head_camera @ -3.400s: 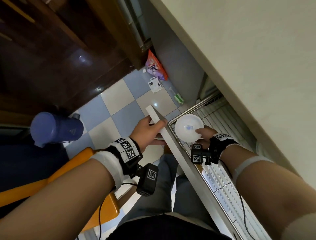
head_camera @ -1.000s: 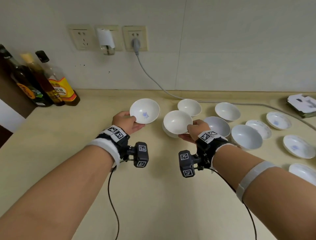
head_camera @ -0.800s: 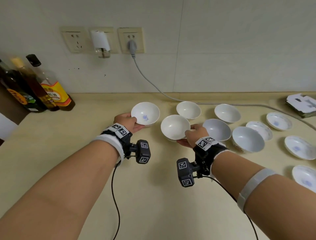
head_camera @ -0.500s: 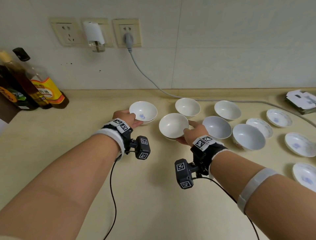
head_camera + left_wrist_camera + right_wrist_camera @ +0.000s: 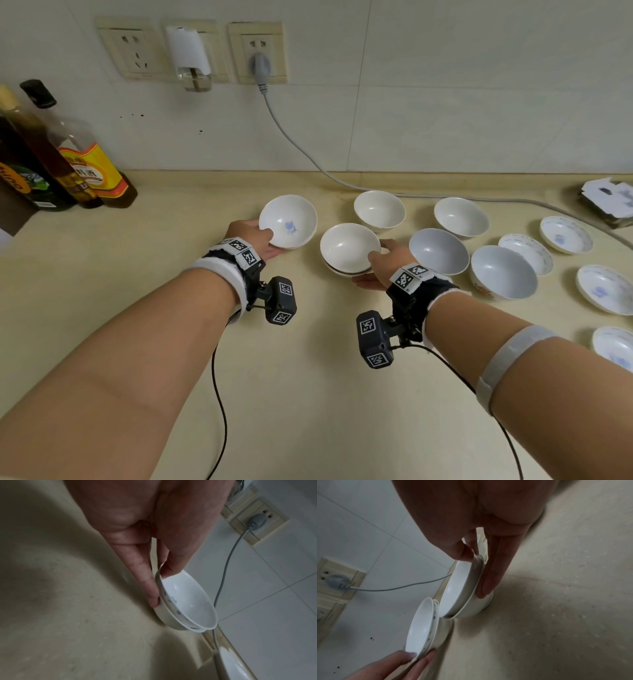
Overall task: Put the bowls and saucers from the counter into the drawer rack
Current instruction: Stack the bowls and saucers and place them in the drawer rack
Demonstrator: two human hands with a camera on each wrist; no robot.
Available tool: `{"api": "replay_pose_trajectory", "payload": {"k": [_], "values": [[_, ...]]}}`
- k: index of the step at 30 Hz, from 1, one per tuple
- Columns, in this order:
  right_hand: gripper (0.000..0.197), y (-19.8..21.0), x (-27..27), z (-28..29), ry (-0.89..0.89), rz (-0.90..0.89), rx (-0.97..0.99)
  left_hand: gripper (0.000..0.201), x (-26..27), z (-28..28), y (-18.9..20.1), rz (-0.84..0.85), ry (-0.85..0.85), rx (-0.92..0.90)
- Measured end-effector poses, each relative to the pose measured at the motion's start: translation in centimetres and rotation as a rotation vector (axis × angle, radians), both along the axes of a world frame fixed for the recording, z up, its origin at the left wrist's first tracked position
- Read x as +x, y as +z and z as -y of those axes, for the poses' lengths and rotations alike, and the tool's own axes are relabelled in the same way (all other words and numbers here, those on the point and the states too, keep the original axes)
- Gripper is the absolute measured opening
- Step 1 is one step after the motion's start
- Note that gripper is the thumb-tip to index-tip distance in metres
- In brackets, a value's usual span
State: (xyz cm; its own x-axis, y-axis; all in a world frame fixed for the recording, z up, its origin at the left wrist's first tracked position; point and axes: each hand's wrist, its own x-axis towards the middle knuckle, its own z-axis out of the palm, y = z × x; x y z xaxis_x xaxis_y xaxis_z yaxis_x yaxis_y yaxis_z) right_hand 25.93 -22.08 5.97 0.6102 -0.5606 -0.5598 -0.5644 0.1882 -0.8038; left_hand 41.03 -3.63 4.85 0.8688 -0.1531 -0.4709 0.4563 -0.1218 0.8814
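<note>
On the beige counter, my left hand pinches the rim of a white bowl with a blue mark inside; it sits nested in a second bowl. In the left wrist view the thumb lies inside the rim of that bowl and a finger runs along its outside. My right hand pinches another white bowl, which is nested on a lower bowl. Several more bowls and saucers stand to the right. The drawer rack is out of view.
Oil and sauce bottles stand at the back left against the wall. A grey power cord runs from a wall socket along the back of the counter. A dark box with papers sits at the far right.
Since the drawer rack 3.4 s ago, my view has turned to the counter. In the last second both hands lowered their bowls into bowls standing on the counter.
</note>
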Motion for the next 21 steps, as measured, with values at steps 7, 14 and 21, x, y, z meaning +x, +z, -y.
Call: {"api": "replay_pose_trajectory", "payload": {"k": [7,14,21], "values": [[0.031,1.0,-2.3,-0.4,0.002,-0.035,0.096,0.030,-3.4,-1.8,0.8,-0.035,-0.029,0.013],[0.052,2.5,-4.6,-0.3,0.010,0.034,-0.022,0.032,-8.9,-3.2,1.3,-0.079,-0.065,0.039],[0.048,6.3,-5.6,-2.2,0.258,0.023,-0.126,0.031,-15.0,-2.9,1.8,-0.093,-0.193,0.091]]}}
